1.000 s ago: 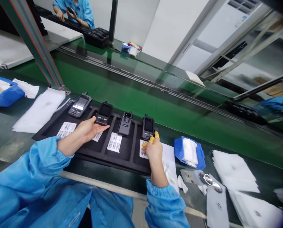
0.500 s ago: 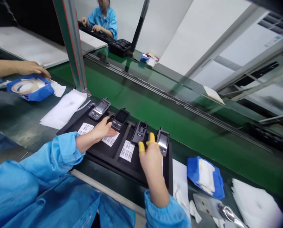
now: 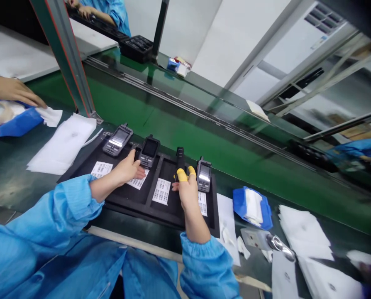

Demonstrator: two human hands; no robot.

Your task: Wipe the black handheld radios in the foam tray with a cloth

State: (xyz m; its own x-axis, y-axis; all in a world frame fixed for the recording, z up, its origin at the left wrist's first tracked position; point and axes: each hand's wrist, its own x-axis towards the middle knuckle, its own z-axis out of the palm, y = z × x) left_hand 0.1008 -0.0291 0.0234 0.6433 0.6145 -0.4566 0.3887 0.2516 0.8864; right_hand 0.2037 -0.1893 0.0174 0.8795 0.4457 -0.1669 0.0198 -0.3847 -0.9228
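A black tray (image 3: 185, 220) lies in front of me, with several handheld radios along its far edge and printed label sheets in its compartments. My right hand (image 3: 188, 191), with yellow finger cots on its fingertips, grips a two-way radio (image 3: 179, 157) that stands turned on its narrow side. To its right rests another radio (image 3: 204, 174), screen up. My left hand (image 3: 127, 169) is open, fingers stretched over a label sheet (image 3: 138, 182), close beside a screen-up radio (image 3: 149, 150); whether it touches that radio I cannot tell. At the far left lies one more radio (image 3: 118, 139).
A co-worker's hand (image 3: 20, 92) reaches by a blue box (image 3: 23, 122) on the left. White sheets (image 3: 64, 143) lie beside the tray. To the right are a blue box (image 3: 238, 203), a metal-handled tool (image 3: 279, 244) and paper stacks (image 3: 303, 232). A metal post (image 3: 70, 58) rises behind.
My right hand has turned the third radio from lying back-side up onto its narrow side. My left hand stays by the second radio. The camera view has shifted right.
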